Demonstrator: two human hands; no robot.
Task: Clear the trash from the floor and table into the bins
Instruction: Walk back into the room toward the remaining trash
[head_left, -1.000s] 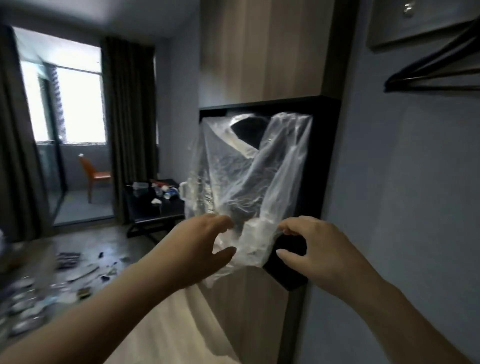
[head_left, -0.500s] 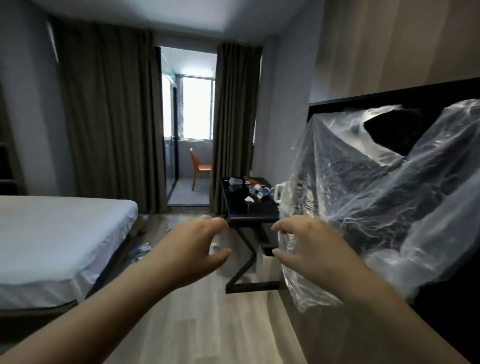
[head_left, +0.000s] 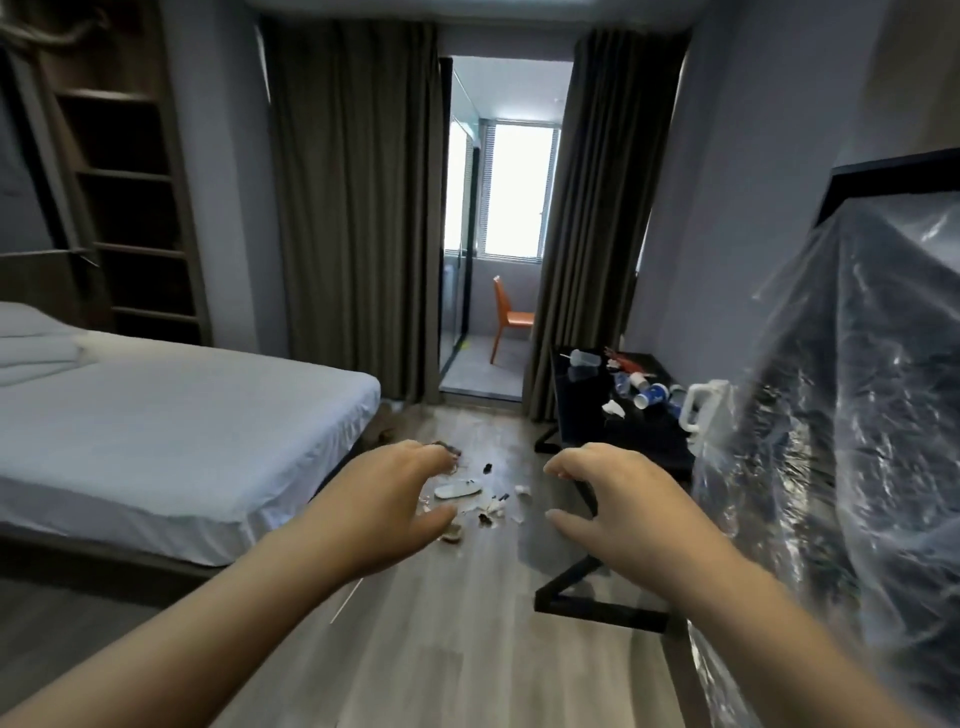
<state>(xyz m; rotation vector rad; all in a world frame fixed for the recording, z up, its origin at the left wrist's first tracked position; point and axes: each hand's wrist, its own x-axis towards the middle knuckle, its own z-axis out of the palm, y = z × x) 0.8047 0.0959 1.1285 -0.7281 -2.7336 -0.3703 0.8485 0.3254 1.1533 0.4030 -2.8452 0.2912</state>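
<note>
Fingers (head_left: 434, 456) on both hands: loosely curved, thumbs spread away from them, nothing grasped. The left hand (head_left: 384, 499) and right hand (head_left: 618, 504) are raised side by side, palms facing each other, forearms cut off by the lower frame edge.

Hard to make out:
- The clear plastic film (head_left: 841, 415) at 3 o'clock is cut off by the right edge. The shape under it is dark and I cannot identify it.
- A white handled jug (head_left: 701, 410) is partly behind the film.
- The left fingertips cover part of a dark scrap of litter.
- The small floor pieces are blurred and cannot be told apart by type.

Task items:
- The floor trash (head_left: 485, 506) shows in the gap between the hands, at 3 o'clock of the left thumb and 9 o'clock of the right thumb. It is on the wood floor beyond the hands, and neither hand touches it.
- The table trash lies on the black table (head_left: 649, 441) at 1 o'clock of the right hand, apart from it.

Counts:
- Two hands.
- One flat white piece (head_left: 457, 489), the largest item on the floor. The smaller bits around it are too many and too blurred to count.
- On the table: two blue-and-white paper cups (head_left: 649, 397), one clear lidded cup (head_left: 584, 358), one crumpled tissue (head_left: 614, 408).
- One bed (head_left: 156, 431) at 9 o'clock.
- One orange chair (head_left: 511, 319) at 12 o'clock.
- Two curtains (head_left: 353, 208).
</note>
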